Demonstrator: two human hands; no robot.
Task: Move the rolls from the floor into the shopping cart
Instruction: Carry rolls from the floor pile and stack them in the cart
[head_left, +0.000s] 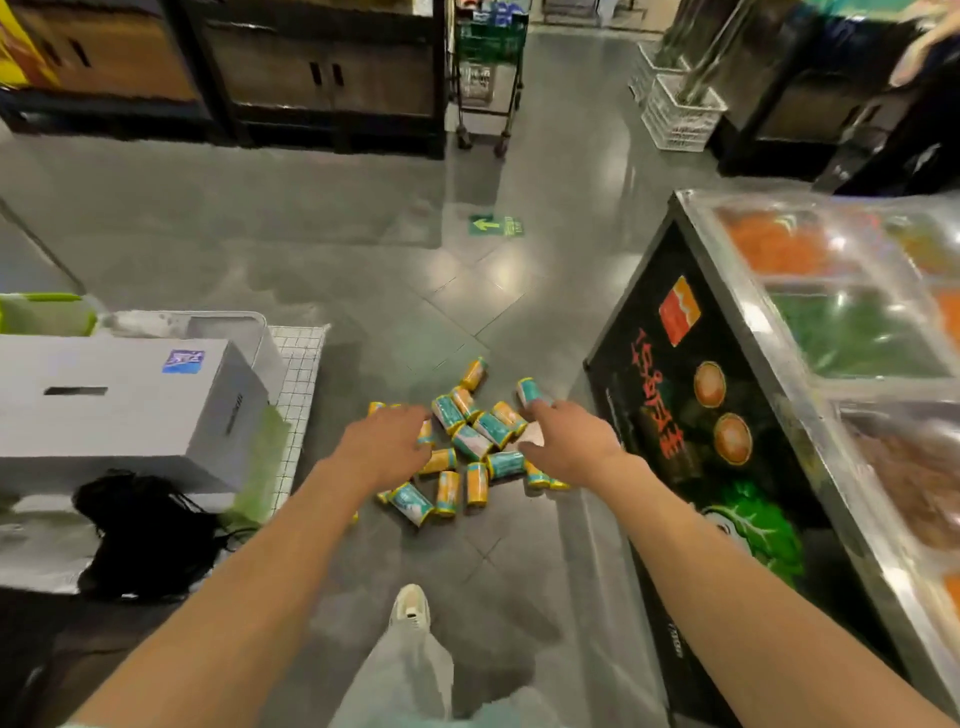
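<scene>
At the far left a white cardboard box (119, 400) sits over a wire grid panel (301, 384), with a black bag (145, 530) slumped against its near side; none of it is plainly the shopping cart you need. Your left hand (387, 441) reaches down over the left edge of the pile, palm down, fingers spread loosely across the rolls beneath; whether it has closed on any one of them cannot be told. The rolls (470, 441), yellow and teal, lie scattered in a loose heap on the grey floor (311, 249) between your two hands, a few more strewn toward your shoe (411, 605). Your right hand (569, 441) comes in over the heap's right edge, fingers apart and bent toward the rolls, touching or nearly touching them, with no firm hold visible. Right of that stands the freezer cabinet (691, 415). A green cart (488, 62) stands far up the aisle, well apart from you. By this view nothing has been moved yet: the whole heap is left to lift and carry.
</scene>
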